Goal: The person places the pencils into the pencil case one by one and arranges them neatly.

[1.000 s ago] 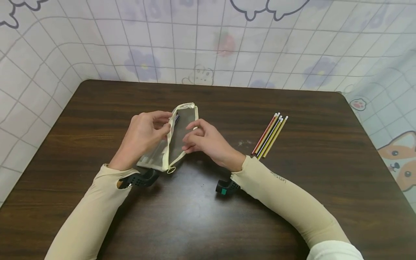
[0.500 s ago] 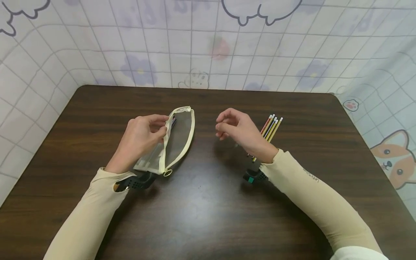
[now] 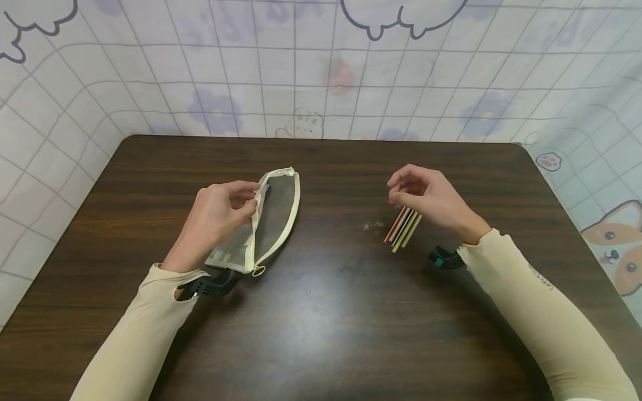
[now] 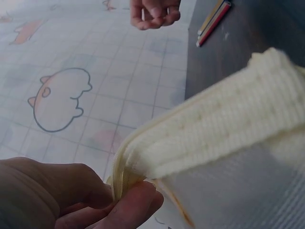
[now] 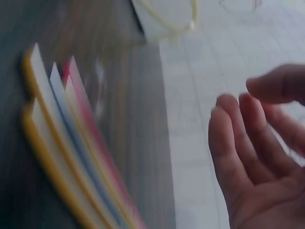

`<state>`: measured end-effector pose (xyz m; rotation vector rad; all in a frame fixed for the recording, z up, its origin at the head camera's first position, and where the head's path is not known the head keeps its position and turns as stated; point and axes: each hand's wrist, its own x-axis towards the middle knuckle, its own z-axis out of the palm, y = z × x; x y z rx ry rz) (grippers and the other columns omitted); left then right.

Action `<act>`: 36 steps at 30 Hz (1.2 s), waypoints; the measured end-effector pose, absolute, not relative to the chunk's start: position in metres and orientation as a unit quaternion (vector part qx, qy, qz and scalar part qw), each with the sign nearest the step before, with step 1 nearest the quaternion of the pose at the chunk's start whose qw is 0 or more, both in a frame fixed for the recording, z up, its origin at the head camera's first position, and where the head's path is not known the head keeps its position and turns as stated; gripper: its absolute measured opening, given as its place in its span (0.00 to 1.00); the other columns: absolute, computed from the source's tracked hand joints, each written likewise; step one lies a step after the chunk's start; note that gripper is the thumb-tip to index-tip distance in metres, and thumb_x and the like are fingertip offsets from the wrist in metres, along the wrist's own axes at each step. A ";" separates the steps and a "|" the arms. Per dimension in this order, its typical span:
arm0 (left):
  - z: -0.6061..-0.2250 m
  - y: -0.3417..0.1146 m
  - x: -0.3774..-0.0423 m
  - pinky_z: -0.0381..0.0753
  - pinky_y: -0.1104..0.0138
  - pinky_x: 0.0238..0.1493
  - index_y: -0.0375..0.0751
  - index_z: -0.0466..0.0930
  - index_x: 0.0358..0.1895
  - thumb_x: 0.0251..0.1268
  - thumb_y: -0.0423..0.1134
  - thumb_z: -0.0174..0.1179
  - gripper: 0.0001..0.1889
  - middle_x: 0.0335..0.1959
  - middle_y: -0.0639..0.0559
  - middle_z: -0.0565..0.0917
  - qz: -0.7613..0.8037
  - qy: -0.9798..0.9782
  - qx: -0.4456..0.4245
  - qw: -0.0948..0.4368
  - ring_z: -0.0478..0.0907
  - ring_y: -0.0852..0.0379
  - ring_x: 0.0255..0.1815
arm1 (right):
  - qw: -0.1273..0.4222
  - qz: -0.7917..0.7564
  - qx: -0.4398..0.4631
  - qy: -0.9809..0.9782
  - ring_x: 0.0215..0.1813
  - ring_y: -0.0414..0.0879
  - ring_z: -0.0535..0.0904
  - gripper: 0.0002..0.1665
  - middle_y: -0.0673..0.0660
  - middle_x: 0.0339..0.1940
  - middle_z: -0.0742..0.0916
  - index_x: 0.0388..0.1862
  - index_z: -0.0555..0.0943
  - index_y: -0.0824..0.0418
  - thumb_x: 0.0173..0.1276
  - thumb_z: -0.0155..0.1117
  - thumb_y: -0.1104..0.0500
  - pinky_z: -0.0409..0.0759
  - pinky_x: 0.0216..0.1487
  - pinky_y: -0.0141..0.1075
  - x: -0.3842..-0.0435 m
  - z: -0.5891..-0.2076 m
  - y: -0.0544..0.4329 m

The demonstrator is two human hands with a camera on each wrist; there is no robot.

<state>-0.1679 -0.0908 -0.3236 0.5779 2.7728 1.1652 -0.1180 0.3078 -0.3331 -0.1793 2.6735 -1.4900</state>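
Note:
My left hand (image 3: 214, 223) pinches one side of the unzipped opening of a see-through mesh pencil case (image 3: 278, 207) with cream edging. In the left wrist view, the thumb and fingers (image 4: 138, 202) hold the zipper edge (image 4: 219, 112). A bit of something dark and slim (image 3: 268, 190) shows inside the case. Over on the right, my right hand (image 3: 435, 196) hovers over the upper ends of several pencils (image 3: 403, 229), hiding them in the head view. The right wrist view has its relaxed fingers (image 5: 224, 138) holding nothing, with the yellow, blue and red pencils (image 5: 78, 138) beside them.
A dark wooden table (image 3: 311, 323) bears everything. Its far edge meets a hanging white cloth (image 3: 376, 67) with a grid and cartoon print, which also runs along both sides. A ring-shaped zipper pull (image 3: 258, 271) lies at the case's near end.
My right hand has left the pencil case's far side and moved right to above the pencils. The case's right side now bows outward. My left hand keeps its pinch.

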 end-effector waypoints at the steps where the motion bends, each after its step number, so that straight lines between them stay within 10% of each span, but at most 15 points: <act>1: -0.324 -0.091 -0.168 0.78 0.80 0.33 0.43 0.85 0.61 0.72 0.35 0.57 0.18 0.46 0.41 0.92 0.381 0.905 0.188 0.040 0.92 0.55 0.31 | 0.039 -0.477 -0.063 0.876 0.47 0.57 0.87 0.10 0.54 0.42 0.88 0.52 0.81 0.58 0.74 0.65 0.58 0.86 0.49 0.38 -0.117 -0.334 0.314; 15: -0.325 -0.092 -0.168 0.89 0.67 0.35 0.43 0.84 0.63 0.72 0.36 0.57 0.19 0.49 0.39 0.91 0.372 0.909 0.184 0.039 0.93 0.52 0.33 | 0.070 -0.449 -0.116 0.883 0.47 0.47 0.87 0.10 0.59 0.46 0.89 0.47 0.83 0.62 0.69 0.68 0.70 0.86 0.49 0.29 -0.119 -0.353 0.379; 36: -0.329 -0.089 -0.169 0.81 0.77 0.32 0.43 0.85 0.61 0.72 0.36 0.59 0.17 0.47 0.41 0.92 0.361 0.912 0.192 0.035 0.92 0.53 0.32 | 0.084 -0.365 -0.103 0.922 0.45 0.37 0.89 0.10 0.51 0.44 0.92 0.44 0.87 0.53 0.67 0.72 0.66 0.84 0.47 0.26 -0.125 -0.370 0.397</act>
